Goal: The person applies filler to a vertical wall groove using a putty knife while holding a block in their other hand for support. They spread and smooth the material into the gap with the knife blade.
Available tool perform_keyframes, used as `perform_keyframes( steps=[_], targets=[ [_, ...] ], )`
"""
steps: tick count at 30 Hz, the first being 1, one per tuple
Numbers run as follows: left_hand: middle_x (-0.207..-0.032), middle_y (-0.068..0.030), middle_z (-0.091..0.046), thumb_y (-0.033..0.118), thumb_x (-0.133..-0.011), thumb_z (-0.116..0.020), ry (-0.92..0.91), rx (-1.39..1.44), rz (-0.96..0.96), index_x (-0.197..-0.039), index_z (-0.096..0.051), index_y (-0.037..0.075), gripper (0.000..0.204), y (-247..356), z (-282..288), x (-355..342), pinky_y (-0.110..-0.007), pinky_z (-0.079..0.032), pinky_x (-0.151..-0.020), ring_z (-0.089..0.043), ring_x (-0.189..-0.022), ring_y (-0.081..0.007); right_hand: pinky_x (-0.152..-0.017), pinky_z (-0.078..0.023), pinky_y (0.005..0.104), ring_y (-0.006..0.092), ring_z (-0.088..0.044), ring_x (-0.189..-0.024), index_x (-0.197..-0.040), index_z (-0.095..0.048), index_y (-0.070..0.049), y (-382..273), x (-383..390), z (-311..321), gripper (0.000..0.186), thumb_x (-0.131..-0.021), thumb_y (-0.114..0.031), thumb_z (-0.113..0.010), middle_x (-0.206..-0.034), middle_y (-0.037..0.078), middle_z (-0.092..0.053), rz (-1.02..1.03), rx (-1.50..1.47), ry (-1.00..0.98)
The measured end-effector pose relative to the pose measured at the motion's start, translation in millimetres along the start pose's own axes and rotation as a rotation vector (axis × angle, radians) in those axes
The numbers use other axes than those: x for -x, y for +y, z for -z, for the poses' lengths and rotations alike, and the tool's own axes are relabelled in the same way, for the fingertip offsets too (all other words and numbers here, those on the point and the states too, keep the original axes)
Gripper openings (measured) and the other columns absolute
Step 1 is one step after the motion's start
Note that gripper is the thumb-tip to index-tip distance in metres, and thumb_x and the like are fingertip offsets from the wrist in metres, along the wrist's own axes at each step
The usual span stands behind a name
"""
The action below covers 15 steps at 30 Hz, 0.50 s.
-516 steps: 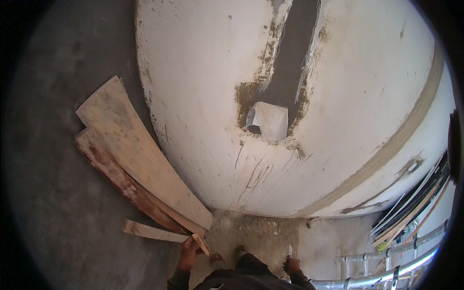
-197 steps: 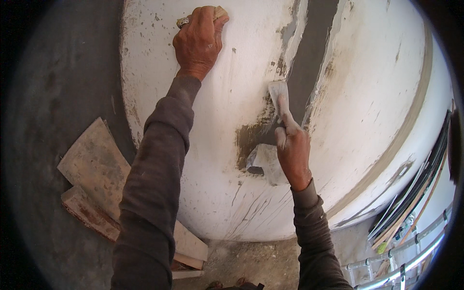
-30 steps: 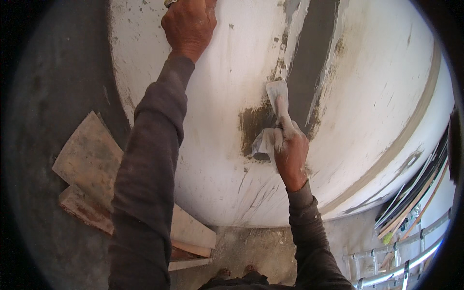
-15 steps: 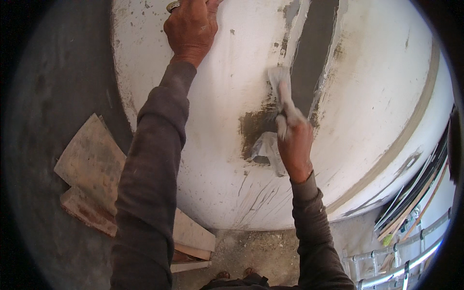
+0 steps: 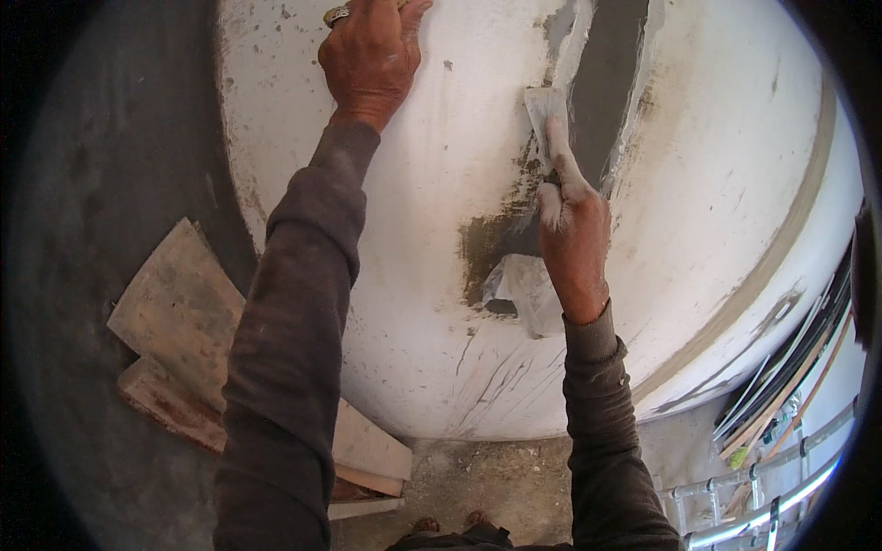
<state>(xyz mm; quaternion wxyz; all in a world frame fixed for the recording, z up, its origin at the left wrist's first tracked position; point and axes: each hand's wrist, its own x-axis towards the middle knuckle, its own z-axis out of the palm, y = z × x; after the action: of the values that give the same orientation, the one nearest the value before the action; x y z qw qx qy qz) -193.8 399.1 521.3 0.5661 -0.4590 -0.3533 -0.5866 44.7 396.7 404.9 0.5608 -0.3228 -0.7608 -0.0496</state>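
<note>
My right hand [image 5: 575,230] is closed round a putty knife [image 5: 546,118], its index finger stretched along the blade. The blade lies against the white wall [image 5: 423,184], beside the left edge of a long dark grey strip [image 5: 606,83]. Below the knife is a rough brown-grey patch [image 5: 491,243]. A crumpled whitish plastic sheet [image 5: 528,289] hangs beside and below the right hand. High on the wall, my left hand [image 5: 370,60], with a ring, has its fingers bent and partly cut off by the upper edge. A sliver of something pale shows by its thumb.
Worn boards [image 5: 179,308] lean at the left by a dark grey surface [image 5: 119,165]. More board ends [image 5: 372,450] stand low near my left forearm. A metal ladder [image 5: 763,487] and a bundle of long strips [image 5: 795,354] are at the lower right. Bare floor [image 5: 487,477] shows below.
My right hand and the putty knife have moved up and slightly right along the wall. The left hand barely shifts in the picture.
</note>
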Motion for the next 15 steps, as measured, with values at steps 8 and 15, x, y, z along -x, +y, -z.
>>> perform_keyframes(
  steps=[8, 15],
  targets=[
    [-0.084, -0.0110, -0.065, 0.016, -0.099, -0.063, -0.017, -0.021, 0.027, -0.095, -0.059, 0.004, 0.013, 1.7, -3.4, 0.0, -0.039, -0.049, -0.062, -0.061, -0.068, -0.0294, -0.059, -0.045, 0.0284, 0.0139, -0.046, -0.058, -0.154, -0.046, -0.015, 17.2, 13.4, -5.1, 0.073, -0.084, 0.004, -0.050, -0.076, 0.017, -0.059, 0.084, -0.012, 0.041],
    [-0.090, -0.0074, -0.070, 0.038, -0.103, -0.059, -0.046, -0.144, 0.000, -0.113, -0.061, 0.009, 0.030, -21.0, -14.5, 11.9, -0.036, -0.055, -0.062, -0.070, -0.072, -0.0239, -0.063, -0.048, 0.0285, 0.0157, -0.048, -0.057, -0.154, -0.047, -0.016, 14.7, -10.7, 0.1, 0.071, -0.085, 0.001, -0.049, -0.070, 0.015, -0.054, 0.045, 0.029, 0.045]
  ],
)
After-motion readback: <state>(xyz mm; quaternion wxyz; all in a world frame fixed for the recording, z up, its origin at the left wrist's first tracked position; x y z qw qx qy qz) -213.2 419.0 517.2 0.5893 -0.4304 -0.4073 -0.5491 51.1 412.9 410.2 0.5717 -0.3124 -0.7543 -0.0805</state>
